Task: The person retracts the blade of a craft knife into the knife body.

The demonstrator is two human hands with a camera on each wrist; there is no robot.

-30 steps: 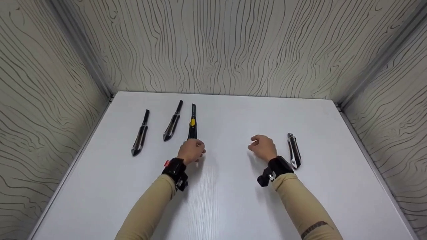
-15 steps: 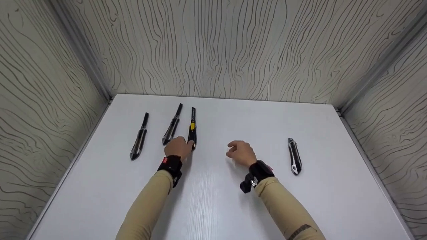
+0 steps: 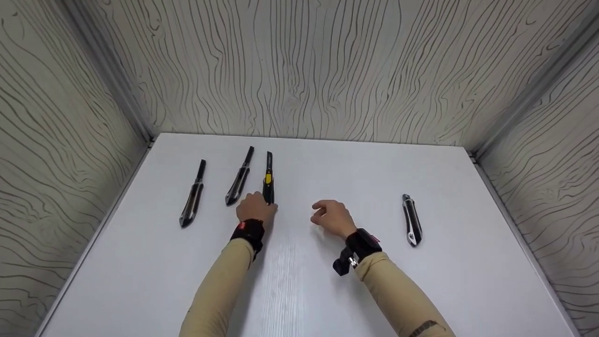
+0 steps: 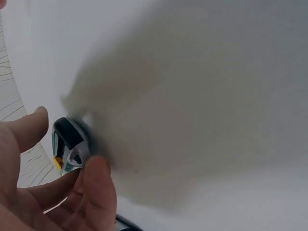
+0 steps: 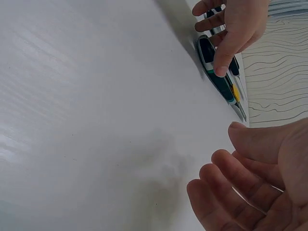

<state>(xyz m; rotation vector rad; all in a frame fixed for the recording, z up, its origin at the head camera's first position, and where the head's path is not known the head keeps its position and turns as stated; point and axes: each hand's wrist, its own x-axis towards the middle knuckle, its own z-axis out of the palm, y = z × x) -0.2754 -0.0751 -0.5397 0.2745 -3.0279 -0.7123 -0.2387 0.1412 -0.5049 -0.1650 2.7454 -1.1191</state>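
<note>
My left hand (image 3: 256, 208) is at the rear end of a black utility knife (image 3: 268, 180) with a yellow slider, lying on the white table. Thumb and fingers stand on either side of its handle (image 4: 71, 137); in the left wrist view a gap shows between thumb and handle. Whether the fingers touch it I cannot tell. My right hand (image 3: 333, 217) hovers over the table in the middle, fingers loosely bent, holding nothing. Two dark-handled utility knives lie left of the left hand: one near (image 3: 237, 185), one further out (image 3: 192, 203).
Another dark utility knife (image 3: 412, 220), its blade end short, lies to the right of the right hand. White tabletop (image 3: 299, 290) spreads around the hands. Wood-patterned panels (image 3: 290, 70) enclose the table at the back and both sides.
The left hand has shifted left and then slightly back right, coming around the yellow-slider knife's rear end. The right hand has moved left, away from the right-hand knife. The knives look unmoved.
</note>
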